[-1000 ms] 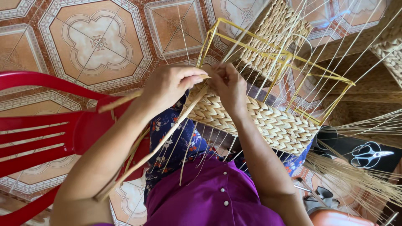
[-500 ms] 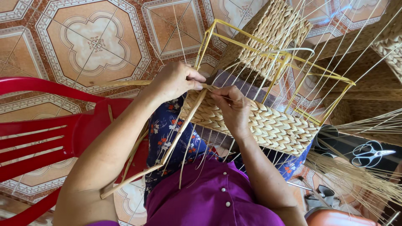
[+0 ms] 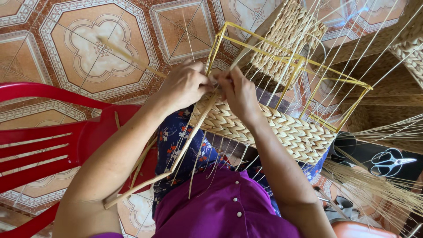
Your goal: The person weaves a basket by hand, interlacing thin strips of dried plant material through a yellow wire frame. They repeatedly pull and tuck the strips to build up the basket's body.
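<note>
1. Spreading under everything we see a tiled floor (image 3: 88, 48), patterned in orange, brown and white octagons, filling the far left of the view.
2. We see a red plastic chair (image 3: 48, 141) on the left, its slatted seat near us, with a few loose straw strips lying on it.
3. We are seated in a purple buttoned top (image 3: 220, 211) over a dark blue floral garment (image 3: 176, 141), which shows at the near centre.
4. We have a half-woven basket (image 3: 282, 132) resting across the lap, right of centre: a yellow wire frame (image 3: 299, 61) stands open on its far side, and a braided band of pale straw wraps its near side. Thin upright strands run from the band up through the frame.
5. We see more woven straw pieces at the far right, and a loose sheaf of straw (image 3: 374, 185) fanning out at the near right.
6. Our left hand (image 3: 185, 86) is closed on a long flat straw strip (image 3: 185, 141) at the basket's left corner; the strip runs from the fingers down towards the near left, past the knee.
7. Our right hand (image 3: 240, 94) sits just beside the left one, fingers pinched narrowly on the weave at the top edge of the braided band; the two hands touch at the fingertips.
8. We see a pair of scissors (image 3: 390, 162) lying on a dark surface at the right, well apart from both hands.
</note>
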